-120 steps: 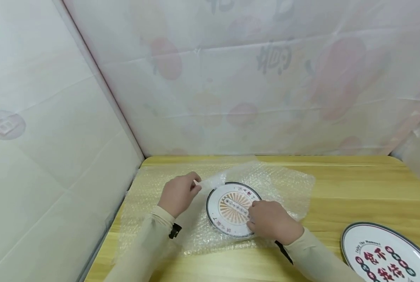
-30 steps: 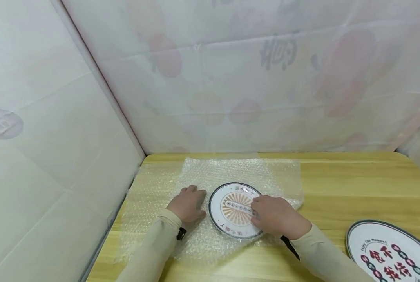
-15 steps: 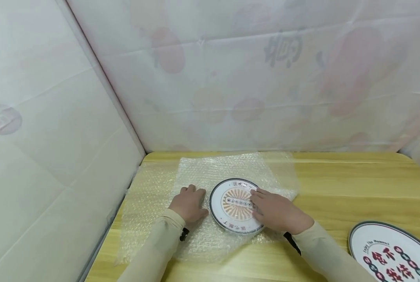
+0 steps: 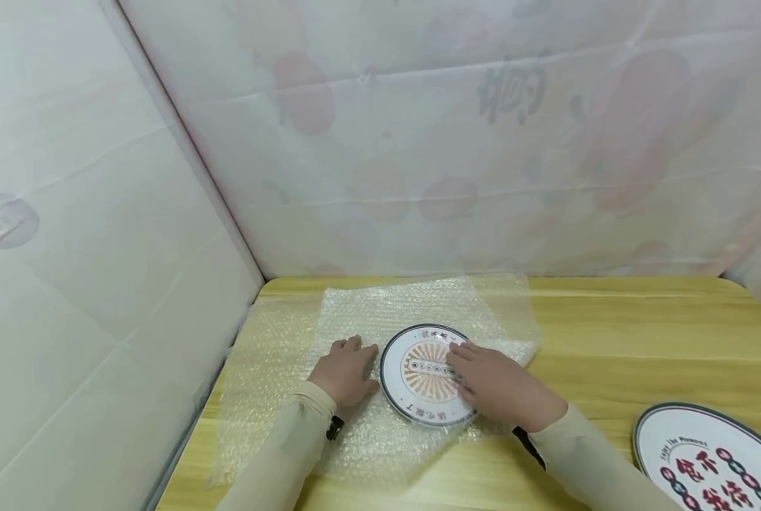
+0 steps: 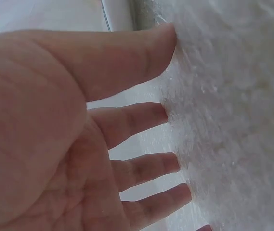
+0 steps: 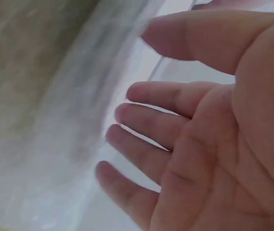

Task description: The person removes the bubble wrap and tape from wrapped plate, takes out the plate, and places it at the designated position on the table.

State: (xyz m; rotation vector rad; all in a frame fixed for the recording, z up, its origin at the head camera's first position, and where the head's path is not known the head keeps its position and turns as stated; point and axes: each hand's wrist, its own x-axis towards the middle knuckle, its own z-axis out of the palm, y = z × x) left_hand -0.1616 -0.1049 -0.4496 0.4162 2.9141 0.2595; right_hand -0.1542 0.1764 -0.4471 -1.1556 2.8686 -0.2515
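A round white plate (image 4: 422,390) with a dark rim and an orange sunburst centre lies on a sheet of clear bubble wrap (image 4: 380,305). To its left, my left hand (image 4: 345,369) rests on the wrap with spread fingers, the thumb near the plate's rim. In the left wrist view those fingertips touch the wrap (image 5: 233,125). My right hand (image 4: 505,383) lies over the plate's right side, fingers stretched across its face and covering part of the design. The right wrist view has the fingers (image 6: 146,122) straight and slightly apart against the pale plate surface.
A larger white plate (image 4: 713,454) with red characters sits at the table's front right, cut off by the frame. Printed cloth walls (image 4: 380,142) stand behind and to the left of the wooden table (image 4: 642,333).
Four seconds ago my left hand pinched a wrap edge by the plate; now it lies spread on the wrap. The plate has turned slightly counterclockwise. Over the last half second little moves.
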